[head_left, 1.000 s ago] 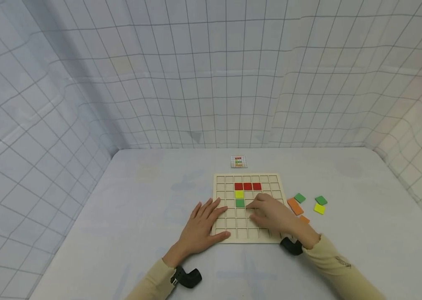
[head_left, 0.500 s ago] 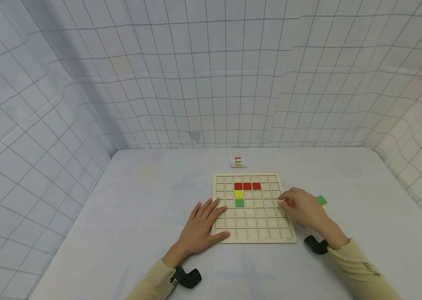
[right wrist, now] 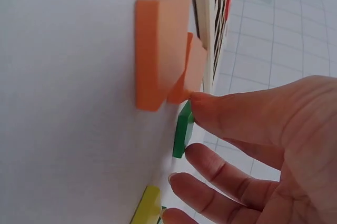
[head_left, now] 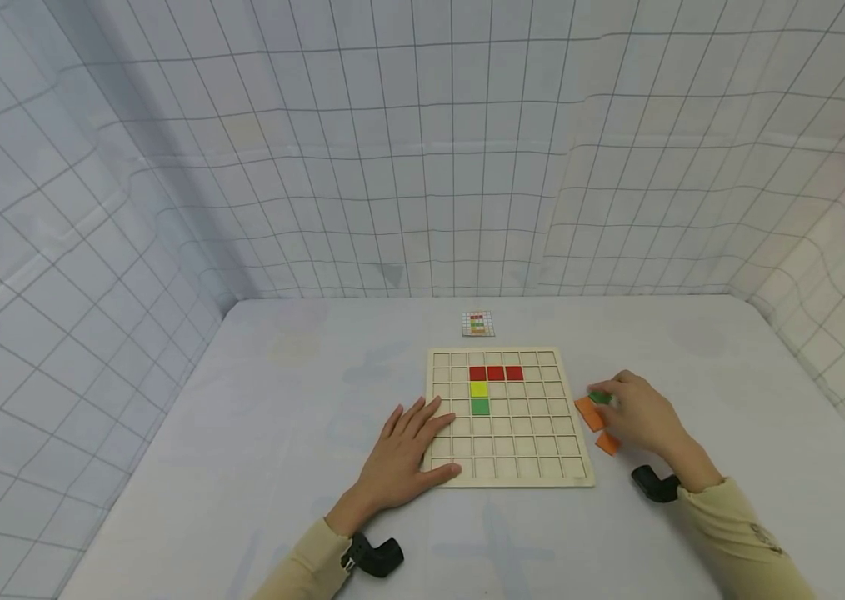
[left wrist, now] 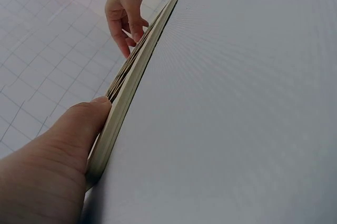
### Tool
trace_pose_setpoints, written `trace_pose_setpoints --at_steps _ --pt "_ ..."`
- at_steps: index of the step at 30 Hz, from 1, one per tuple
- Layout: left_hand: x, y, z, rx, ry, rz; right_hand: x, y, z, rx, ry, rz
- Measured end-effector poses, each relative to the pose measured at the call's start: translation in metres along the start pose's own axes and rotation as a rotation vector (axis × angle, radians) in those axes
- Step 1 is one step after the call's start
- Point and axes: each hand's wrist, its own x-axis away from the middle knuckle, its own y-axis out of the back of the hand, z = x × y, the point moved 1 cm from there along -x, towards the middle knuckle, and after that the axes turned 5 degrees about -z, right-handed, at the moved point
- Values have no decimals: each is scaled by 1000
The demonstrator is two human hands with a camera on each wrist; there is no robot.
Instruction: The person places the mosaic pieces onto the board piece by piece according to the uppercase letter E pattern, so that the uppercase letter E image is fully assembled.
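A pale wooden grid board [head_left: 512,471] lies on the table, with three red tiles [head_left: 496,373] in a row, a yellow tile [head_left: 478,389] and a green tile [head_left: 480,407] set in its cells. My left hand [head_left: 400,462] rests on the board's left side, fingers spread, thumb [left wrist: 84,121] along the near edge. Right of the board, my right hand [head_left: 640,412] pinches a loose green tile [right wrist: 183,129] between thumb and a fingertip, the tile low at the table surface. Orange tiles [head_left: 589,413] lie beside that hand, near the board's edge.
A small printed card [head_left: 478,323] with a coloured grid pattern lies behind the board. Another orange tile [head_left: 607,442] sits at the board's right. In the right wrist view a loose yellow tile [right wrist: 147,205] shows below the fingers. Grid-patterned white curtains [head_left: 422,167] surround the table.
My right hand has moved right, from over the board to the loose tiles, and its fingertips have come to a green tile there. The left hand has stayed in place.
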Motion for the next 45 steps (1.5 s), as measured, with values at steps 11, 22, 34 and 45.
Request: trace_pose_setpoints --at_steps 11,22,34,45 --pt "-1 2 -1 -4 1 14 -2 3 -10 47 4 -18" --pt "0 1 1 -24 13 30 -2 1 -13 -31 -31 -50" --pt "-1 -1 2 -16 6 25 -2 1 -10 -141 -86 -65" --pt "-1 1 1 -6 9 33 -1 -2 15 -167 -27 -116"
